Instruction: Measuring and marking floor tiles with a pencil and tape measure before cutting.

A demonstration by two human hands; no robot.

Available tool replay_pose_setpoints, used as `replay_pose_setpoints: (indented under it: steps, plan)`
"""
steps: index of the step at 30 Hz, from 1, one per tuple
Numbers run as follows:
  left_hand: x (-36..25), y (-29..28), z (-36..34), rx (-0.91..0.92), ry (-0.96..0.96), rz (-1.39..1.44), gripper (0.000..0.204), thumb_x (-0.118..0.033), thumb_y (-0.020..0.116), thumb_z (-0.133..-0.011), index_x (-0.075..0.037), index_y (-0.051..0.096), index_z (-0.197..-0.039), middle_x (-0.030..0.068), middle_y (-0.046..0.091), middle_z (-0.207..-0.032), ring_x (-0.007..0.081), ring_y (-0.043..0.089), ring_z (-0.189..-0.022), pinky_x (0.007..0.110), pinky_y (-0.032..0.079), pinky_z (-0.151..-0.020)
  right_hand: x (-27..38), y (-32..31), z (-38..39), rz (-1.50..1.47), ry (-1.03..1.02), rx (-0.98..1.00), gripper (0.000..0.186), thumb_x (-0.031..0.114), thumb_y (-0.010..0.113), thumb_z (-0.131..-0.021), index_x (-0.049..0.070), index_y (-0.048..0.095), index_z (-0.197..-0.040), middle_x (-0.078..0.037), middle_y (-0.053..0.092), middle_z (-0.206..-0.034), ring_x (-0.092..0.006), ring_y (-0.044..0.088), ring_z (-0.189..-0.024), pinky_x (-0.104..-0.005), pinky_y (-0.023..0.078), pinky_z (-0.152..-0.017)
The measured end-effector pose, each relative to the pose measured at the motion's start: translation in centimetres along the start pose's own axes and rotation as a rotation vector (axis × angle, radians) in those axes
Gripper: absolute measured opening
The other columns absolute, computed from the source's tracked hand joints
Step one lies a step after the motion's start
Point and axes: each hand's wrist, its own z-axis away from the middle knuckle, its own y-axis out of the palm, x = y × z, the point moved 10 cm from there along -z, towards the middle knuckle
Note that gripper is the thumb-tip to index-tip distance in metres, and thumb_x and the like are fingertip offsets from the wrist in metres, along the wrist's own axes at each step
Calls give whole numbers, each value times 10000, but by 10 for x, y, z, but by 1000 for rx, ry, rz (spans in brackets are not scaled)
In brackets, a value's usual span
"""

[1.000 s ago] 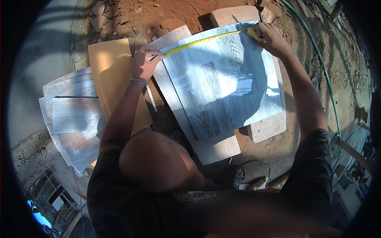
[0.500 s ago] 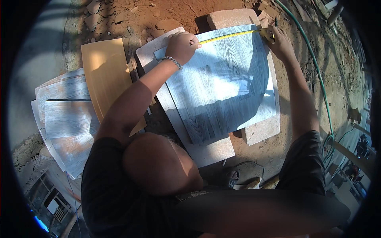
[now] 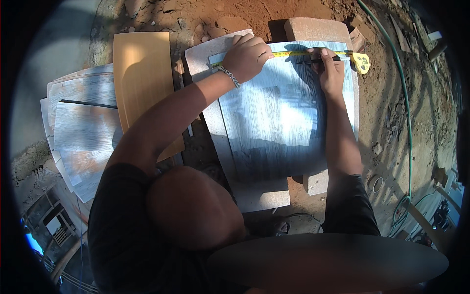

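Note:
A grey wood-grain board (image 3: 264, 117) lies in front of me, with a yellow tape measure (image 3: 361, 62) stretched along its far edge. The tape's case rests just beyond the board's right edge. My left hand (image 3: 247, 58) is closed, pinning the tape blade near the board's far left corner. Pinched in the fingers of my right hand (image 3: 331, 76) is a dark pen (image 3: 307, 62), its tip pointing left over the board just below the blade. A fingertip of that hand touches or nearly touches the tape; which of the two, I cannot tell.
Pale blocks (image 3: 267, 195) support the board, and another block (image 3: 318, 30) sits behind it. An orange-brown panel (image 3: 142, 73) and several stacked grey boards (image 3: 81, 130) lie to the left. A green hose (image 3: 405, 98) runs along the dirt at right.
My right hand has let go of the tape case, moved left over the board and now points a pen at it. The left hand still holds the blade.

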Motion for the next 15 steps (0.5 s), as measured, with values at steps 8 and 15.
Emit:
replay_pose_setpoints:
  steps: [8,15]
  plan:
    - [-23,-10,0,-103,28,-277,92,-227,677,-880,-178,687,-802,-52,660,-866,173,594,-900,379,400,-866,-6,4,4,110,118,-24,284,281,642,-1036,18,692,-943,-24,672,-744,-60,561,-611,-210,424,-550]
    - [-13,-2,0,-45,64,-157,97,-187,652,-921,-107,696,-888,13,727,-1042,226,646,-977,384,486,-878,-7,14,-3,21,94,66,64,74,709,-958,13,694,-969,-9,688,-824,-65,614,-727,-210,481,-648]
